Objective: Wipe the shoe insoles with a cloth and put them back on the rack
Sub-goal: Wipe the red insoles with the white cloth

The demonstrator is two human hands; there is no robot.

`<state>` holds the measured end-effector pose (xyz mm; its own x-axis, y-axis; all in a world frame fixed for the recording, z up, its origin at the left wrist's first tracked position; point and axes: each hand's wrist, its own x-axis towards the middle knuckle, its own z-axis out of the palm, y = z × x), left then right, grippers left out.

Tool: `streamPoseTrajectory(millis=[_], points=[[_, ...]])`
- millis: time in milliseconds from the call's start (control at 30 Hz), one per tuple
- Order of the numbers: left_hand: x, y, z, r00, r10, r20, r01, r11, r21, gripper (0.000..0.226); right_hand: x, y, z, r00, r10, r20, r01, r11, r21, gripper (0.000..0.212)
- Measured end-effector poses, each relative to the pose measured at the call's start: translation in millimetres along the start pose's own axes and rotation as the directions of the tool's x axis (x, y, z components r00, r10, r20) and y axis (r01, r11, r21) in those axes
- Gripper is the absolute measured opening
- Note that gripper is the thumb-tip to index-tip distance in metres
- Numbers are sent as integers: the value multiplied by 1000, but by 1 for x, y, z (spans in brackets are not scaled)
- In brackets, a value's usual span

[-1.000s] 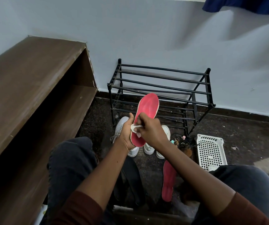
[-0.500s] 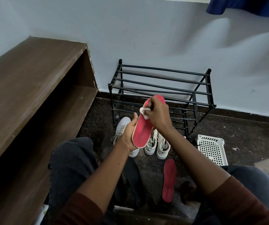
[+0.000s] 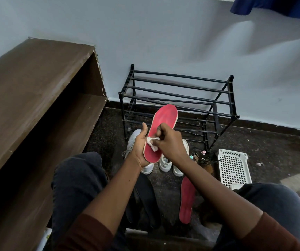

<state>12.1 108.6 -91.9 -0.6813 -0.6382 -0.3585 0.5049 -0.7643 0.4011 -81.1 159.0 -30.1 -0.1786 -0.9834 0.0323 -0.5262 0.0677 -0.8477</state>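
Dark reddish-brown fabric sleeves on both arms, left sleeve (image 3: 89, 232) and right sleeve (image 3: 274, 232), each cuff ending well short of the wrist, forearms uncovered. Bare left hand (image 3: 139, 148), bare right hand (image 3: 171, 142). Dark grey creased fabric trousers (image 3: 76, 180) cover both legs.

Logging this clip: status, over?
Left hand holds red insole. Right hand presses cloth on it. White shoes on floor before rack.

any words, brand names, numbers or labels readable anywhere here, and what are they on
No text can be read in this view.
red insole in the left hand: plain, no print visible.
cloth in the right hand: plain.
second red insole on the floor: plain.
white shoes: no logo or size legible.
white basket and black rack: no labels.
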Motion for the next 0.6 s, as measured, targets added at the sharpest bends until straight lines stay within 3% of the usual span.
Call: streamPoseTrajectory(millis=[233, 433, 600], points=[[-2, -2, 2, 997, 50, -65, -45, 996, 81, 49, 30, -2, -11, 990, 14, -140, -13, 1000, 10, 26], [-5, -4, 2, 998, 52, -45, -48, 995, 83, 57, 38, -4, -17, 983, 26, -183, -22, 999, 24, 25], [-5, 1, 5, 997, 36, 65, -35, 999, -18, 81, 13, 0, -7, 999, -31, -38, 29, 999, -44, 23]])
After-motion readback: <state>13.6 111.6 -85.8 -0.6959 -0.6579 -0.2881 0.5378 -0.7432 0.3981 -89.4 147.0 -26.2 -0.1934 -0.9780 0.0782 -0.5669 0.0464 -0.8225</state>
